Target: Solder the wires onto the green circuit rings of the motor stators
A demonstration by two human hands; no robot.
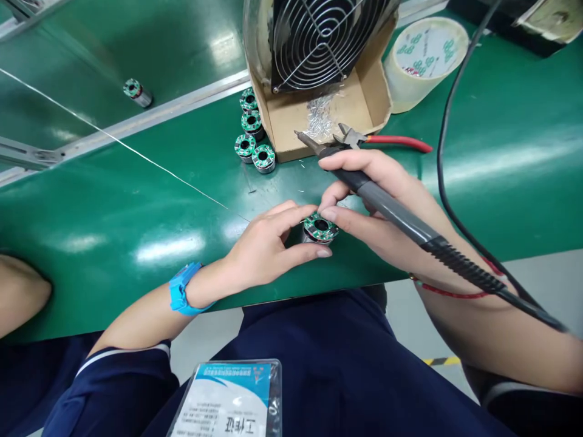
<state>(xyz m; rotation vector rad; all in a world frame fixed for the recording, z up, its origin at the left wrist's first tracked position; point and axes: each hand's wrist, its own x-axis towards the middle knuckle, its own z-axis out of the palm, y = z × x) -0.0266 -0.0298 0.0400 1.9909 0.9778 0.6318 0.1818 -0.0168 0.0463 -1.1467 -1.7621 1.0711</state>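
A small round motor part with a green circuit board on top (pixel 320 227) stands upright on the green bench. My left hand (pixel 277 243) grips it from the left, thumb on the near side and fingers on the far side. In my right hand (pixel 364 200) lies a soldering iron (pixel 392 209), its tip pointing up and left, away from the part. The right thumb and a fingertip pinch together at the board's edge; what is between them is too small to make out. A thin strand of solder wire (pixel 155 162) runs in from the left toward my left hand.
Several similar motor parts (pixel 263 158) stand beside a cardboard box (pixel 285 136) with a fan (pixel 324 36) and metal clippings (pixel 320 115). Red-handled cutters (pixel 396 141) lean at its edge. A tape roll (pixel 426 60) and a black cable (pixel 444 145) are right. Another person's arm (pixel 20 294) rests left.
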